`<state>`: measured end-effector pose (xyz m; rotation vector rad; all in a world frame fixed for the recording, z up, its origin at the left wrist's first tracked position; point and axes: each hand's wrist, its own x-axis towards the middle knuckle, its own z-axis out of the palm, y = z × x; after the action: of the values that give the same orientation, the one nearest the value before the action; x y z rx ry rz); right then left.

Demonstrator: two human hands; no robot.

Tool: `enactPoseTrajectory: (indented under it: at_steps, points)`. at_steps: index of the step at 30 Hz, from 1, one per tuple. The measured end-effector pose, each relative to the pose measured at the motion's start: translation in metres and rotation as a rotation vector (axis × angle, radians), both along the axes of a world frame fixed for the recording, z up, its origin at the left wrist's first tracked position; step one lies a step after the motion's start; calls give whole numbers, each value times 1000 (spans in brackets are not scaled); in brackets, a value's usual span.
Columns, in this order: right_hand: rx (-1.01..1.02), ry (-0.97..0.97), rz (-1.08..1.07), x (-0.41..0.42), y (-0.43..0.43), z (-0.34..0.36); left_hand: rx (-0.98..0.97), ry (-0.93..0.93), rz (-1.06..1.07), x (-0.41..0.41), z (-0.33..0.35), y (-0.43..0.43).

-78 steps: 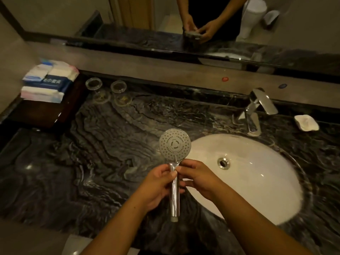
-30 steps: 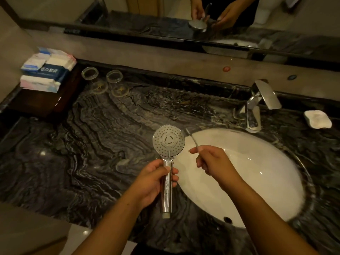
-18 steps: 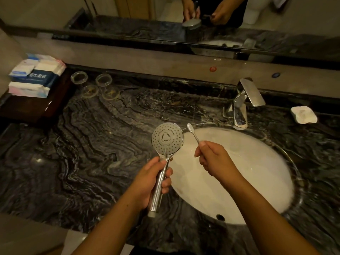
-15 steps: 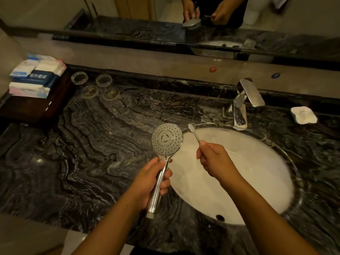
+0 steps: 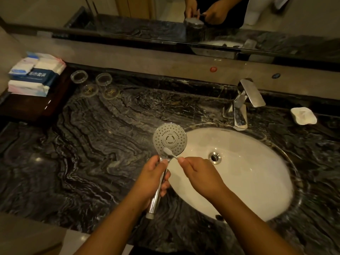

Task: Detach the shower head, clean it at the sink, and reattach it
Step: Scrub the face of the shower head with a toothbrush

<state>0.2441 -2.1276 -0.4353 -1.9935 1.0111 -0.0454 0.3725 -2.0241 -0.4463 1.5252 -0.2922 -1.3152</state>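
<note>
The left hand (image 5: 152, 179) curls round the shower head (image 5: 170, 138) handle; right hand (image 5: 200, 175) fingers pinch a toothbrush (image 5: 169, 153) (bristles at the face's six o'clock).

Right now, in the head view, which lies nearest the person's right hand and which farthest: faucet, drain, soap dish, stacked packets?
Measured from the right hand:
1. drain, in the basin just beyond the hand.
2. faucet, at the basin's back edge.
3. soap dish, on the counter's far right.
4. stacked packets, in the far left corner.
</note>
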Motion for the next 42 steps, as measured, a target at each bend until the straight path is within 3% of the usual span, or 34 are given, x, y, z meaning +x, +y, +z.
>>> enactPoseTrajectory:
  at_steps: [8, 12, 16, 19, 24, 31, 38, 42]
  points:
    - [-132, 25, -247, -9, -54, -14, 41, 79, -53, -3, -3, 8]
    - [-128, -13, -110, -11, -37, -5, 42, 75, -48, -5, -2, 6]
    - [-115, 86, 78, -5, -7, -6, 28, 72, -75, -5, 2, -1]
    - [-168, 94, 31, -6, -17, -14, 26, 47, -101, -7, 4, -4]
    - [-162, 104, -235, -10, -49, -19, 49, 5, -129, -13, -2, 0]
    - [-140, 21, 27, -6, -13, -1, 34, -18, -156, -9, 1, -12]
    - [-70, 25, -310, -14, -52, -13, 46, -72, -168, -11, -6, -17]
    - [-61, 17, -229, -10, -47, 1, 36, -62, -151, -11, -8, -19]
